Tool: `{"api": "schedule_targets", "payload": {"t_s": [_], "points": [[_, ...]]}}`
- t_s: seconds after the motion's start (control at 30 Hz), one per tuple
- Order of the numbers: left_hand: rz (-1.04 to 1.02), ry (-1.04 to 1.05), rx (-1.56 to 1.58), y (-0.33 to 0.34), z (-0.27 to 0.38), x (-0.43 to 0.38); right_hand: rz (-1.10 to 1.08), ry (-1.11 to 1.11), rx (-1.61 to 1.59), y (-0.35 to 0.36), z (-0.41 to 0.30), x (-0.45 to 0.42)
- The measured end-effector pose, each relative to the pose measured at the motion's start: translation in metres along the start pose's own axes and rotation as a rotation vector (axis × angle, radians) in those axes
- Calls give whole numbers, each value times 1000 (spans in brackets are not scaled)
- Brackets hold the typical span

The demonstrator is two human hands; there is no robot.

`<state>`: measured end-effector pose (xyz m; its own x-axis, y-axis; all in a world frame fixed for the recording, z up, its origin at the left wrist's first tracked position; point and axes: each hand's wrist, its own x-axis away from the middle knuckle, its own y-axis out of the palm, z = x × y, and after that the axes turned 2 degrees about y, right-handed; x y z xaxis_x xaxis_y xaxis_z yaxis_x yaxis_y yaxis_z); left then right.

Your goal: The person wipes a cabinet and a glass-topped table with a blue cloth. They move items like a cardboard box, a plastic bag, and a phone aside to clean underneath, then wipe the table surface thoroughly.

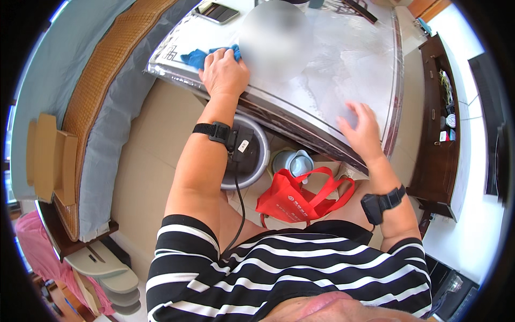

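My left hand (pixel 225 72) is shut on a crumpled blue cloth (pixel 194 59), pressing it to the table near its front left edge. The table (pixel 342 68) has a pale marbled top under a clear plastic cover, with a dark patterned border. Over the table's front right part is my right hand (pixel 362 129), its fingers apart and holding nothing. Whether its fingertips touch the surface, I cannot tell. A smartphone (pixel 217 13) lies farther back on the tabletop. A round blurred patch hides the table's middle.
Below the table edge are a grey bucket (pixel 265 155), a light-blue plastic jug (pixel 295 161) and a red tote bag (pixel 287 197). A seat with a woven mat (pixel 92 68) runs along the left, bearing a cardboard box (pixel 48 161). A dark wooden cabinet (pixel 436 161) stands right.
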<state>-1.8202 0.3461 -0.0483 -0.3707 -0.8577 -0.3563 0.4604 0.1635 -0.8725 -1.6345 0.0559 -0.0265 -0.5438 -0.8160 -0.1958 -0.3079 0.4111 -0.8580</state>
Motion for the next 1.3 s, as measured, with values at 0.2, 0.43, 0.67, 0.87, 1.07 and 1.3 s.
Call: {"api": "schedule_targets", "payload": {"t_s": [0.2, 0.43, 0.67, 0.87, 1.07, 1.3], "points": [[46, -26, 13, 6, 5, 3, 321, -240, -384, 84, -94, -105], [29, -28, 12, 9, -1, 2, 557, -99, -477, 146, -124, -162], [72, -8, 6, 1, 2, 5, 568, -293, -513, 112, -97, -139], [36, -32, 29, -4, 7, 8, 503, -242, -321, 63, -42, -148], [47, -28, 11, -2, 10, 5, 502, 28, -441, 50, 1, -217], [61, -17, -2, 4, 5, 4, 641, 79, -339, 71, 43, -279]]}}
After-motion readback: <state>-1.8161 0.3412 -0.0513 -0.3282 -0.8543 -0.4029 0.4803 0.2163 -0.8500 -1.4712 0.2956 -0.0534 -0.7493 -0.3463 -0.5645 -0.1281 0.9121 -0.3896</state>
